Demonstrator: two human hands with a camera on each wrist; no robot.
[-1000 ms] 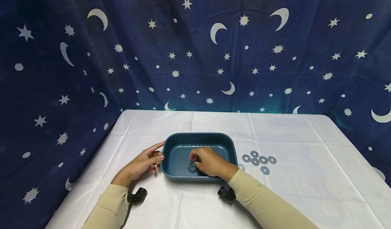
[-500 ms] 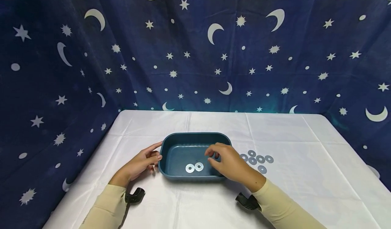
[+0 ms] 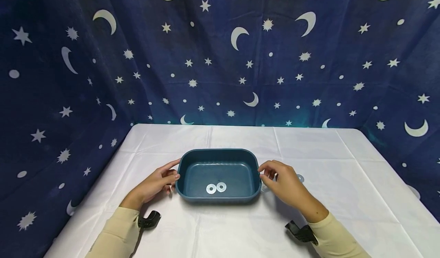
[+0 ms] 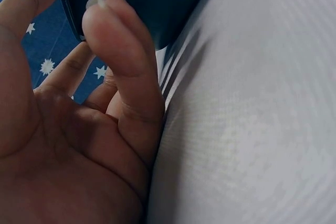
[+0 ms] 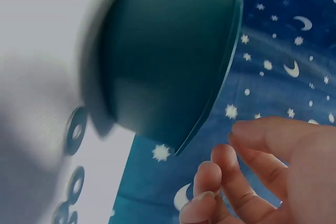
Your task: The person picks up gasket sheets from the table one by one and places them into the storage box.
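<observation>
A dark teal rectangular bin (image 3: 220,201) stands on the white table. Two flat metal washers (image 3: 208,189) lie side by side on its floor. My left hand (image 3: 155,184) touches the bin's outer left end, fingers spread and relaxed. My right hand (image 3: 287,183) hovers just outside the bin's right end, fingers loosely bent, nothing between them. Beneath and behind it lie several more washers, mostly hidden in the head view. In the right wrist view, a near washer (image 5: 70,139) lies on the tabletop by the bin, with others below it in the picture.
The white cloth-covered table (image 3: 343,189) stretches out on both sides of the bin. A dark blue curtain (image 3: 220,82) with moons and stars hangs behind the table and along its left side. A black wrist mount (image 3: 300,233) sits under the right wrist.
My right hand has let go of a washer in the bin and moved right, out over the bin's right end. Two washers now show inside. The left hand stays at the bin.
</observation>
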